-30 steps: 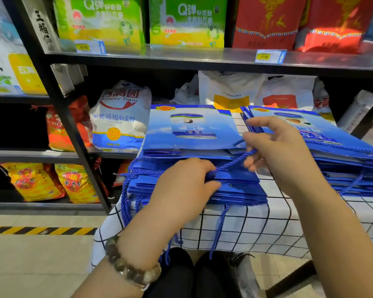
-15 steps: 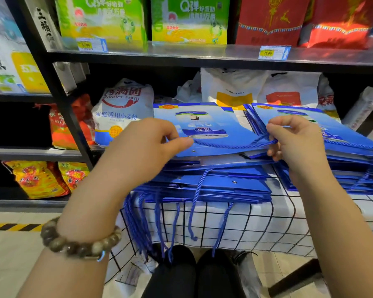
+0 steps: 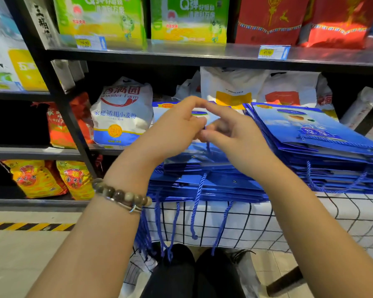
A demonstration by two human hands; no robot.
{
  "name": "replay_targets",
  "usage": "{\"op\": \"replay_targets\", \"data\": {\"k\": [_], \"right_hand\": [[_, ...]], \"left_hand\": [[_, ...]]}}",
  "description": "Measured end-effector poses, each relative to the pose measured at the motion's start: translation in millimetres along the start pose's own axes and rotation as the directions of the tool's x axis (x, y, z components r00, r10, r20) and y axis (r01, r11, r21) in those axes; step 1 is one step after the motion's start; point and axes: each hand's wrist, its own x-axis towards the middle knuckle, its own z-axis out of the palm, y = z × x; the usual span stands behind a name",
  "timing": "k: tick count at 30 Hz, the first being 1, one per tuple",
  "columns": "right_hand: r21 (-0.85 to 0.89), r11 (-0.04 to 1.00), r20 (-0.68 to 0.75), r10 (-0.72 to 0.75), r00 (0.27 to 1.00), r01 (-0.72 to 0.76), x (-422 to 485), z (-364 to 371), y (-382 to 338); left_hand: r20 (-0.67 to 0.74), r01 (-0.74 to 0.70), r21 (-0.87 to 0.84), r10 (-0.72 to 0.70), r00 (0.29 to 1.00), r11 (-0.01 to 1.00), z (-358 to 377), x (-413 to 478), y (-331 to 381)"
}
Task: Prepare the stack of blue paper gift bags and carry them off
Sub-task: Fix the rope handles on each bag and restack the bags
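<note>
left hand (image 3: 177,127): raised, fingers curled, grip unclear | right hand (image 3: 230,134): fingertips meeting left's, pinching blue cord (image 3: 208,147)

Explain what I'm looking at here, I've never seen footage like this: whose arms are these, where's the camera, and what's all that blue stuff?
There is no machine here: these are a person's bare arms. The camera sits on their head, looking forward and down. On a checked cloth lie flat blue paper bags in a near stack and a right stack, with cords dangling over the edge. Behind stand shop shelves with food sacks. The left hand, above a bead bracelet, and the right hand meet above the near stack. Their fingers seem to pinch one blue cord handle, though blur hides details.
</note>
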Motion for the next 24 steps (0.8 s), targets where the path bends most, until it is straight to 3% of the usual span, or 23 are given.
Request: {"op": "replay_targets", "data": {"k": [5, 8, 11, 16, 20, 24], "right_hand": [[-0.066, 0.997, -0.189, 0.015, 0.982, -0.028, 5, -10, 7], [-0.161, 0.985, -0.184, 0.031, 0.983, -0.061, 6, -11, 11], [-0.23, 0.968, -0.204, 0.05, 0.978, -0.097, 8, -8, 16], [-0.248, 0.967, -0.25, -0.006, 0.968, -0.058, 6, -6, 20], [-0.186, 0.982, -0.041, -0.044, 0.998, 0.036, 3, 5, 16], [-0.052, 0.997, -0.115, -0.067, 0.991, 0.062, 3, 12, 16]], "left_hand": [[-0.074, 0.049, 0.059, -0.045, 0.996, 0.997, -10, -3, -11], [-0.155, 0.059, 0.128, -0.039, 0.987, 0.99, -11, -3, -21], [-0.132, 0.06, 0.186, -0.035, 0.991, 0.981, -5, -5, -25], [-0.233, 0.07, -0.097, -0.091, 0.968, 0.993, -3, -10, -24], [-0.291, 0.066, -0.086, -0.089, 0.953, 0.994, 3, -10, -22], [-0.264, 0.038, -0.18, -0.085, 0.961, 0.983, 7, -12, -21]]}}
